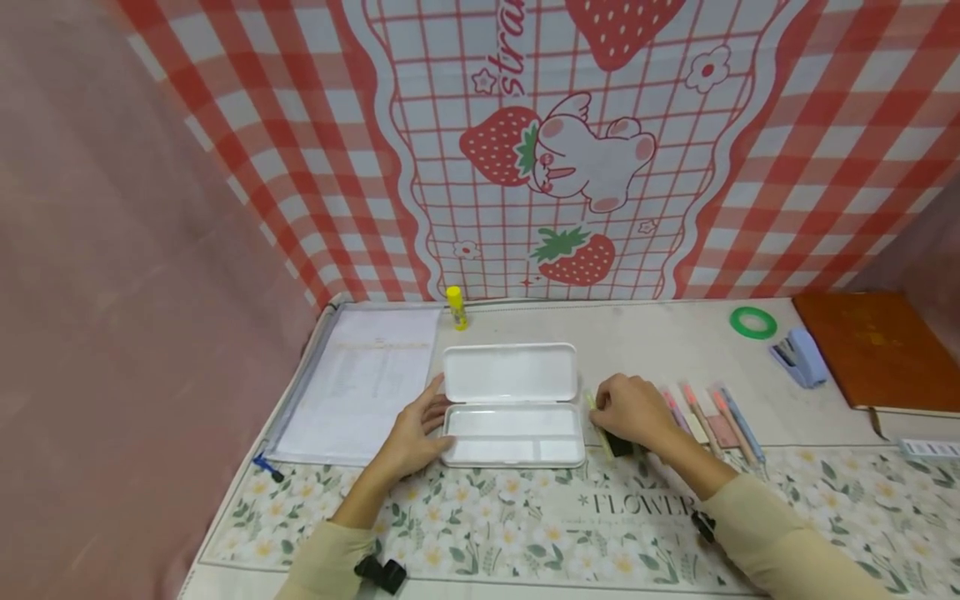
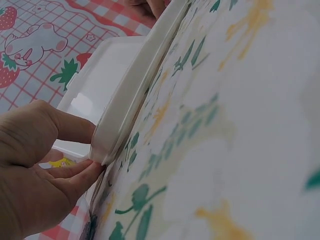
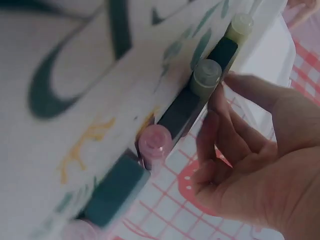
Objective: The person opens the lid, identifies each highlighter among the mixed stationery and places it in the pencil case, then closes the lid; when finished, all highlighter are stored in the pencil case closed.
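A white pencil case (image 1: 514, 454) lies with its lid (image 1: 510, 372) raised toward the back. My left hand (image 1: 411, 435) holds its left end, thumb at the front corner; the left wrist view shows thumb and fingers about the case wall (image 2: 117, 117). Just right of the case, my right hand (image 1: 633, 408) has curled fingers at a yellow-green pen (image 1: 604, 443), seeming to pinch it. Close by is a dark block (image 1: 620, 447). In the right wrist view, capped pens, one pink (image 3: 155, 142), alternate with dark-looking blocks (image 3: 117, 190). The fingertips' exact contact is partly hidden.
Several pens, among them a blue pen (image 1: 742, 423), and a pink block (image 1: 722, 431) lie farther right. Beyond are a stapler (image 1: 801, 358), green tape (image 1: 753, 322) and a brown notebook (image 1: 877, 350). A glue stick (image 1: 456, 308) stands behind; papers (image 1: 360, 383) lie left.
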Demonstrator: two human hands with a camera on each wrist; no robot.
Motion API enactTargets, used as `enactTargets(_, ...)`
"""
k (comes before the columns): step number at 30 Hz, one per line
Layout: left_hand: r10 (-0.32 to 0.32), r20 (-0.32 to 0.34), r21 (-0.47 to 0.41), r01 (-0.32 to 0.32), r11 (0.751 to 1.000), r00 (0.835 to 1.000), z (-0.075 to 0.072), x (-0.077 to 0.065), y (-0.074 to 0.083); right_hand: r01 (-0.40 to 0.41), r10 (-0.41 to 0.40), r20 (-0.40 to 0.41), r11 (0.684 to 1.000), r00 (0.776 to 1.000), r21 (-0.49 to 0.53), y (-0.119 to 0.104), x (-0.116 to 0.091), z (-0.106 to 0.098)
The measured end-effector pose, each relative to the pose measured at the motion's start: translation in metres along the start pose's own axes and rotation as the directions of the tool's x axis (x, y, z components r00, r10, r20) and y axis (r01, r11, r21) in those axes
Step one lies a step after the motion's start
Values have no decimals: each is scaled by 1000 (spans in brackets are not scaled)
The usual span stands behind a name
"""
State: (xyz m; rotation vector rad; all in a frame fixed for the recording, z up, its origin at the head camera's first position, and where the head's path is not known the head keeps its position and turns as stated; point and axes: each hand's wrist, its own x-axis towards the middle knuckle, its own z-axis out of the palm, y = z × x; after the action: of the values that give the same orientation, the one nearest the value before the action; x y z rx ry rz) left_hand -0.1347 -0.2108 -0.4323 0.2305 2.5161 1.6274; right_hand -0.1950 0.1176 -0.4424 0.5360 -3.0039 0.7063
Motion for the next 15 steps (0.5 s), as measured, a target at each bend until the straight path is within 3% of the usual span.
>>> enactTargets(3, -9, 1, 3, 9, 1000, 1000, 1, 1, 2, -16, 15, 23, 999, 1000, 33, 1, -1, 0)
enactTargets(10, -6, 1, -6, 6, 1000, 1000, -1, 4, -8, -85, 86, 62, 996, 994, -27, -6, 4, 2)
enactTargets(15, -9, -13, -18, 8, 1000, 1000, 2, 11, -27, -101, 94, 73, 991, 993, 88, -4, 5, -6)
